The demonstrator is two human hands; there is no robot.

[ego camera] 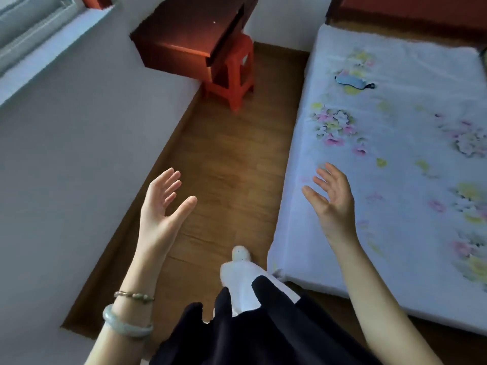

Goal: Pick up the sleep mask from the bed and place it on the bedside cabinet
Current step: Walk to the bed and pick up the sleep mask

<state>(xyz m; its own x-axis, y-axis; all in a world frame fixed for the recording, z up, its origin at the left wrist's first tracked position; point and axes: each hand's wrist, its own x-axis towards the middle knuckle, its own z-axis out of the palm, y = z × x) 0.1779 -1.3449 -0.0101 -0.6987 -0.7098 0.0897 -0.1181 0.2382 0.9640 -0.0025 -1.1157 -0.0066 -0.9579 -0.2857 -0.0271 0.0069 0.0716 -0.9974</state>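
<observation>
While both hands hang empty in front of the person, nothing of the task has yet been taken up. The left hand (163, 206) is raised over the wooden floor (224, 167), palm turned inward, fingers (168, 180) spread and loose; the right hand (330, 198) hovers at the near left edge of the bed (395, 233), likewise released and grasping nothing. Two bracelets (129, 322) ring the left wrist.

The sleep mask (351, 81) lies flat on the floral sheet toward the far end of the bed, well apart from either hand, its dark strap trailing to the right. The dark wooden bedside cabinet (184, 35) stands at the far left against the wall, with a red plastic stool (234, 77) just beside it on the side toward the bed.

My guess is that the reach is the weak point: the mask sits far up the bed, so the person must step forward or lean over the mattress. A pinch on the strap alone could let the mask swing and slip off on the way across the gap. The stool stands close to the route to the cabinet and could catch a foot or a knee.

No brand, label or writing can be read anywhere in view.
</observation>
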